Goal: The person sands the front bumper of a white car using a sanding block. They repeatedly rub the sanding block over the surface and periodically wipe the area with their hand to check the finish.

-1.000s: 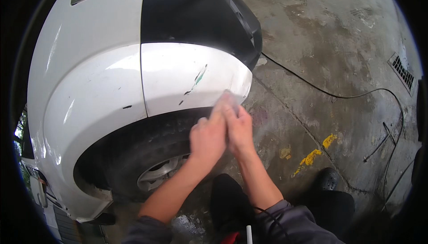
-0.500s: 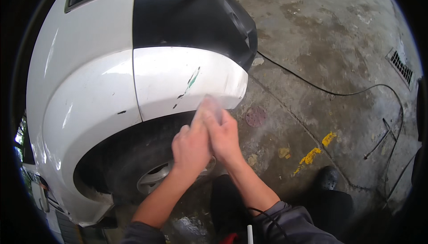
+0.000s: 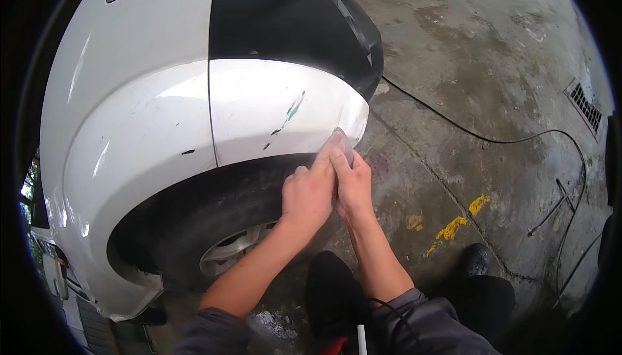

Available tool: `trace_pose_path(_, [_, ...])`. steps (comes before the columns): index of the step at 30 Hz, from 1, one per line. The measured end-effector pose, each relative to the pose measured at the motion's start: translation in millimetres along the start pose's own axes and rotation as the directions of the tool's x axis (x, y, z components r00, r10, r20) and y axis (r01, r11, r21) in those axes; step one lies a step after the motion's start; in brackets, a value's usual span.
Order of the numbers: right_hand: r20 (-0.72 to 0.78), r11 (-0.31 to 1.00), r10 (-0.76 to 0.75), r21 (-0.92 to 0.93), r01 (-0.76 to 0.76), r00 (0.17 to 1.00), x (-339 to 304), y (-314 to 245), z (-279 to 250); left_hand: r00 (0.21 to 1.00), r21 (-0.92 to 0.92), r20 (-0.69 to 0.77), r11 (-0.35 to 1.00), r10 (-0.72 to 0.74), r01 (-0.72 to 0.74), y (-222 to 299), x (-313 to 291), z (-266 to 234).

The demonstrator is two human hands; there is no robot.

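Note:
A thin greyish-pink piece, its kind unclear, is gripped between both my hands. My left hand and my right hand are closed side by side. The piece's upper end meets the lower right part of a white bumper panel, just above the wheel arch. To the left of my hands, a scratch with green and black marks runs slantwise over that panel. A dark seam parts it from the white fender, which has a small dark chip.
A black tyre with a silver wheel sits below the panel. Black trim lies above it. On the stained concrete floor are a black hose, a metal bar tool, a drain grate and yellow paint marks.
Both hands have moved right and slightly up along the panel's lower edge, carrying the greyish piece away from the scratch. The view has shifted a little, so the car appears farther right.

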State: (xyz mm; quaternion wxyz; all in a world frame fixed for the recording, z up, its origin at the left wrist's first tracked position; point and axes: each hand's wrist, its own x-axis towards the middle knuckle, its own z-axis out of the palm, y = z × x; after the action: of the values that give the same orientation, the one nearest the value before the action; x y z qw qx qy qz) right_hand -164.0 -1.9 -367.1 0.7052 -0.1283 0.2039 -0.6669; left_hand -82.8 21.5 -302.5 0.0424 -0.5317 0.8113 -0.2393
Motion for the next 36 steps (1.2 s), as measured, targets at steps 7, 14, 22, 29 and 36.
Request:
trace_pose_path(7, [0.057,0.954,-0.107,-0.276,0.118,0.993,-15,23,17,0.996,-0.013,-0.051,0.997,-0.075,0.075,-18,-26,-18])
trace_pose_path(14, [-0.055,0.936,-0.223,-0.293,0.198,0.973,-14,20,23,0.997,-0.095,0.052,0.993,-0.059,0.064,-15,-19,-35])
trace_pose_path(22, [-0.093,0.995,-0.081,-0.069,0.075,0.992,-7,11,8,0.999,-0.014,-0.042,1.000,0.023,-0.024,-6,-5,-7])
trace_pose_path(29, [-0.043,0.999,-0.045,-0.023,0.044,0.998,-10,18,10,0.999,0.058,-0.018,0.997,0.048,-0.046,-13,-13,-7])
trace_pose_path(36, [0.008,0.946,-0.166,-0.282,0.161,0.986,-27,32,31,0.999,0.016,-0.051,1.000,0.008,-0.007,-39,-36,-17])
